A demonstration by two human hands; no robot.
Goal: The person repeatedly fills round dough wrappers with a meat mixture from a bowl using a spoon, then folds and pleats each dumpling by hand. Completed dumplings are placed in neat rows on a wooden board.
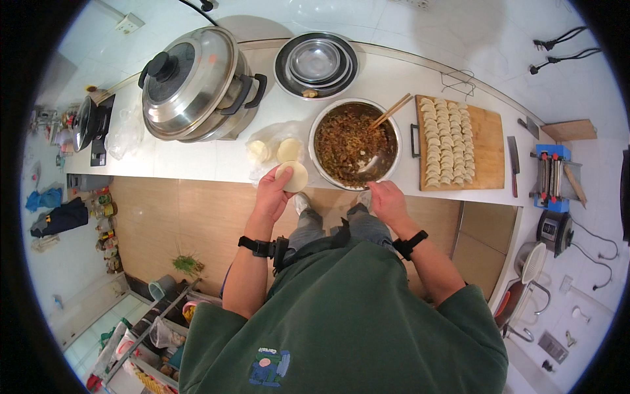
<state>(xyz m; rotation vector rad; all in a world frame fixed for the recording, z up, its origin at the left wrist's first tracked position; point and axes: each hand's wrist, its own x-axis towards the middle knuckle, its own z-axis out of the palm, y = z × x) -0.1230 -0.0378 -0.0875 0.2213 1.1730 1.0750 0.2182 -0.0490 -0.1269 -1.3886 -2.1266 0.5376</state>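
Observation:
My left hand (274, 193) pinches a round dumpling wrapper (296, 177) between thumb and fingers, in front of the counter's edge. Behind it, more round wrappers (289, 149) lie in stacks on a thin plastic bag (280, 130). My right hand (389, 199) is at the near right rim of a steel bowl (315, 160) of minced filling (347, 140), its fingertips together; whether they hold anything is too small to tell. A pair of wooden chopsticks (393, 109) leans in the filling. Several rows of folded dumplings (447, 143) lie on a wooden cutting board (489, 147) to the right.
A large lidded steel steamer pot (197, 93) stands at the left, with nested steel bowls (315, 61) right of it. Beyond the board lie a kitchen knife (513, 160) and a blue-ended roller machine (551, 177). A wire rack (457, 83) stands behind the board.

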